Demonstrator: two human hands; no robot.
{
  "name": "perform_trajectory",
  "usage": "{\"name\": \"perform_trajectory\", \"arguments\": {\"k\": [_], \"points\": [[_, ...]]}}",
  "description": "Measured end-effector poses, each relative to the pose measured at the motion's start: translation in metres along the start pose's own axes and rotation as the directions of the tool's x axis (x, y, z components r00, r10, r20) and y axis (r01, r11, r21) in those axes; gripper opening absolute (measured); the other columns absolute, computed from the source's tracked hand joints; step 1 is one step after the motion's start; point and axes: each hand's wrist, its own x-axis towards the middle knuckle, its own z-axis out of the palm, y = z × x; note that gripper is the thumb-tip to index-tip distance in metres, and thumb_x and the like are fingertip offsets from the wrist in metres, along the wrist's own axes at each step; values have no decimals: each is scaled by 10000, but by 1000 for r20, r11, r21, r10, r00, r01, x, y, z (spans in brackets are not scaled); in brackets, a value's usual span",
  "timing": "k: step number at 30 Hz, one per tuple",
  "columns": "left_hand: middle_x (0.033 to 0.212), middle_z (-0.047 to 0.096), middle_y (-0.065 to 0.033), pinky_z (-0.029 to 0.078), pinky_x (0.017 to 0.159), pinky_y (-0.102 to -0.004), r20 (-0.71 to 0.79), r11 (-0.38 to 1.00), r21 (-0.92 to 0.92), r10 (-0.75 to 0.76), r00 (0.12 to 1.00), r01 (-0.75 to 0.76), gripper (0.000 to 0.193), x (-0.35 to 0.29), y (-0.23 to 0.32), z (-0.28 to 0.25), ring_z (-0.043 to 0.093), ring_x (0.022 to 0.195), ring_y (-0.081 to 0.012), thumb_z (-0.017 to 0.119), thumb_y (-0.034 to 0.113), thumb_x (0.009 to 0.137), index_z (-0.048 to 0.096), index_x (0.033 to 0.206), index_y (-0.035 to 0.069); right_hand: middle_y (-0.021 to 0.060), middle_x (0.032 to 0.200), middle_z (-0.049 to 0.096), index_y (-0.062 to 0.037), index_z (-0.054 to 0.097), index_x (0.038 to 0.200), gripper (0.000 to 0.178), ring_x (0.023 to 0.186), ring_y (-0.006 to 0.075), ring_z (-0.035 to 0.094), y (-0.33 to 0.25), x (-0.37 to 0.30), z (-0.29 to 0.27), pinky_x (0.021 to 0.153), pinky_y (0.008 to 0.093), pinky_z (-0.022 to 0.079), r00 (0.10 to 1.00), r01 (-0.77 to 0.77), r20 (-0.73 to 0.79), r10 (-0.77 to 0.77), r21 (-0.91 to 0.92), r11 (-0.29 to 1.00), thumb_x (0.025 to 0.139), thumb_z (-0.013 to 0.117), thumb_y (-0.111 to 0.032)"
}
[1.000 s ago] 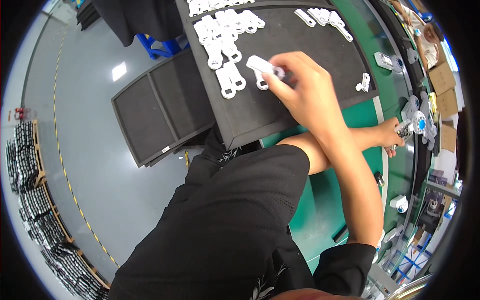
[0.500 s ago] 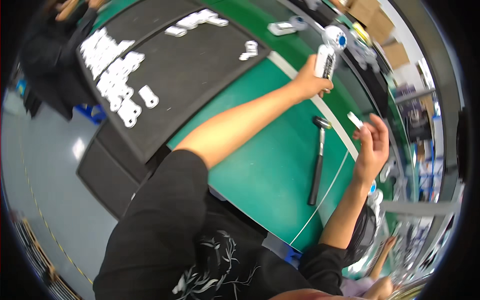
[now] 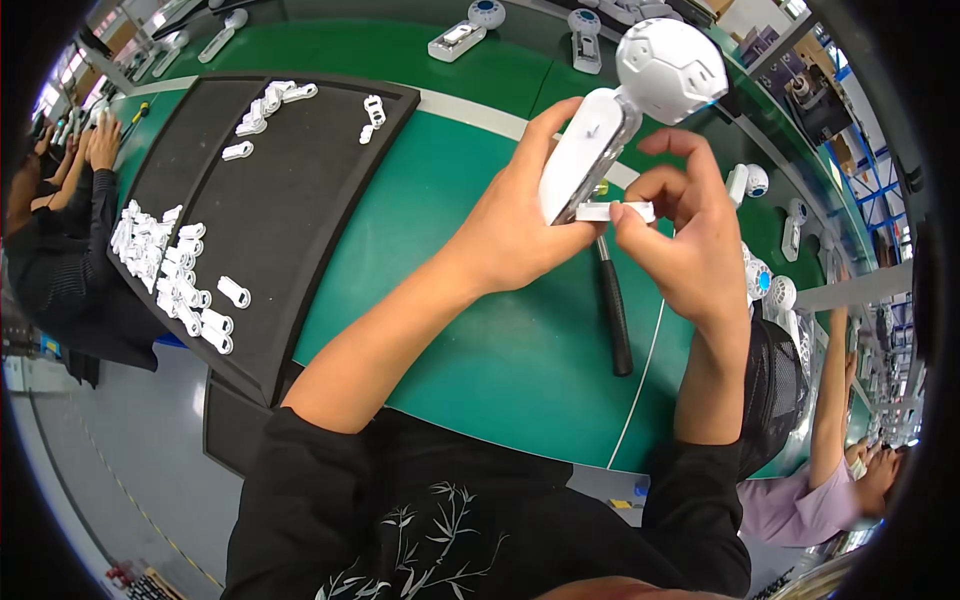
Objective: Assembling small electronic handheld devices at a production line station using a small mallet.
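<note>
My left hand point(image 3: 505, 225) is wrapped round the handle of a white handheld device point(image 3: 582, 150), which is tilted with its large faceted round head point(image 3: 672, 70) up and to the right. Between the thumb and fingers of my right hand point(image 3: 695, 240) is a small white oblong plastic piece point(image 3: 594, 212). One end of that piece is at the lower end of the device's handle, beside my left thumb; whether it touches the device I cannot tell. Below both hands a hammer point(image 3: 616, 320) with a black grip lies on the green table point(image 3: 460, 350), its head mostly hidden.
To the left, a black tray point(image 3: 290, 200) bears several loose white plastic pieces point(image 3: 180, 270). Similar white devices point(image 3: 458, 40) lie along the far green surface and at the right point(image 3: 793, 228). A black mesh item point(image 3: 775, 370) is by my right arm. Co-workers point(image 3: 80, 240) are at both sides.
The device and the small white piece, far apart before, are now brought together in front of me. The device's other side now shows. My view has swung, shifting the tray leftward.
</note>
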Motion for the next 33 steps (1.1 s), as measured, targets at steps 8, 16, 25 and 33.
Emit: {"name": "perform_trajectory", "arguments": {"k": [8, 16, 25, 33], "points": [[1290, 517, -131, 500, 933, -353, 5, 999, -33, -43, 999, 43, 734, -3, 7, 2, 551, 1172, -208, 671, -49, 772, 317, 1413, 12, 76, 773, 632, 29, 545, 1067, 366, 699, 121, 597, 10, 1, 20, 612, 243, 477, 972, 171, -178, -154, 82, 982, 778, 750, -65], [1018, 639, -111, 545, 679, -300, -11, 944, -324, -62, 998, 55, 554, 1, 13, -10, 650, 830, -181, 675, 19, 813, 403, 1295, 4, 125, 845, 662, 23, 618, 983, 229, 725, 242, 646, 34, 9, 42, 623, 316, 512, 826, 450, -285, -486, -186, 874, 888, 661, -180], [892, 615, -104, 468, 470, -290, -167, 876, -476, -177, 970, 78, 448, 9, 12, -35, 605, 638, -162, 651, 33, 799, 421, 1182, 5, 175, 802, 666, 6, 607, 916, 371, 774, 363, 662, 76, 28, 28, 671, 450, 506, 912, -172, 96, 399, -794, 583, 877, 637, -362], [837, 583, -85, 417, 440, -271, -225, 848, -525, -223, 948, 75, 390, 11, 12, -45, 586, 616, -157, 654, 43, 783, 427, 1101, 28, 132, 693, 600, 20, 564, 877, 395, 596, 259, 580, 82, 36, 17, 579, 388, 458, 915, -177, 208, 346, -565, 806, 950, 559, -368]]}}
